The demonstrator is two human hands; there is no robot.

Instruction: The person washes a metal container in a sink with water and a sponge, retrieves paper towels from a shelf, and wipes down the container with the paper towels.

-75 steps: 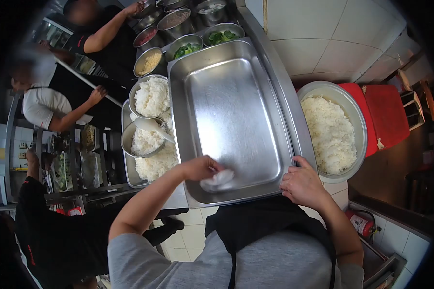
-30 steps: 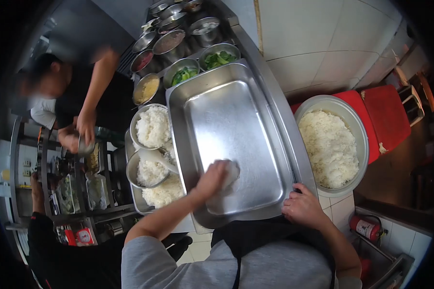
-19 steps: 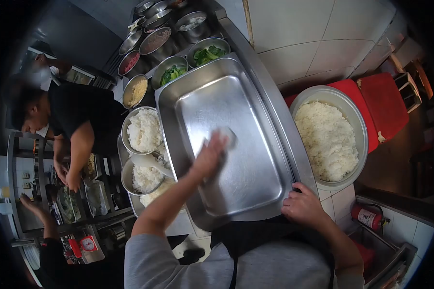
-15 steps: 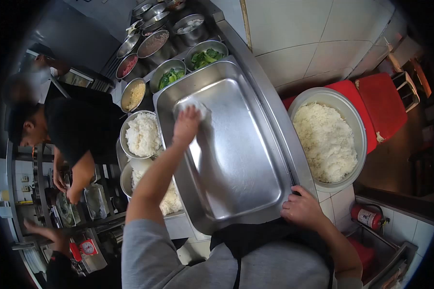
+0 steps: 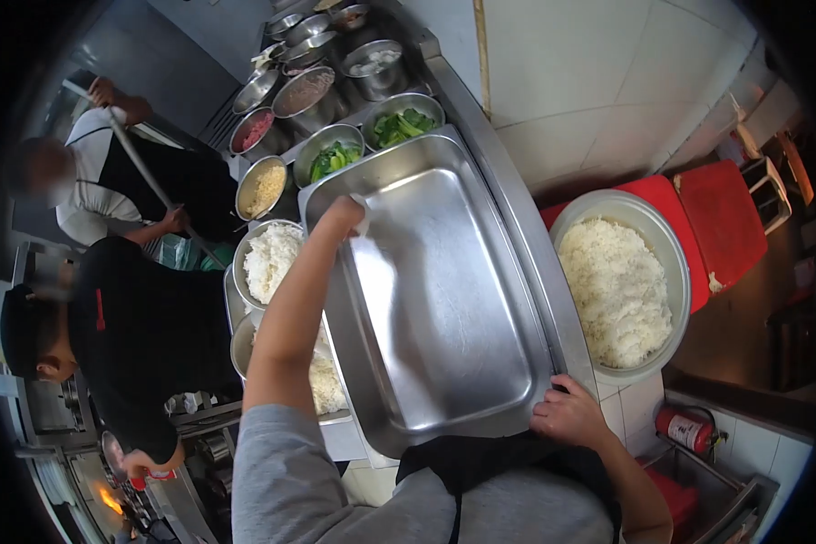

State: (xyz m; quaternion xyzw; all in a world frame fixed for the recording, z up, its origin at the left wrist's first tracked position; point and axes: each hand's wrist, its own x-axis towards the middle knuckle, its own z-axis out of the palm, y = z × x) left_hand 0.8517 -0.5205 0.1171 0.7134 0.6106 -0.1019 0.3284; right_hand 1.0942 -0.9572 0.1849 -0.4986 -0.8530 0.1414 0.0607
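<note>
"How does the left hand point(image 5: 341, 216) stand?"
"The arm stretches well forward, its fist down at the pan's point(image 5: 449, 317) far left corner, fingers closed on a small white wiping cloth point(image 5: 363, 219), mostly hidden."
"And the right hand point(image 5: 569, 415)?"
"Elbow bent, fingers curled at the near right corner; whether they clamp the rim, I can't tell."
"What's the pan made of?"
"Stainless steel by its look, a deep rectangle with rounded corners, its floor satiny, glare-streaked and faintly scratched."
"Where is it?"
"On the metal counter point(image 5: 510, 181), between fluffy mounded rice point(image 5: 270, 261) and a round rice tub point(image 5: 672, 267)."
</note>
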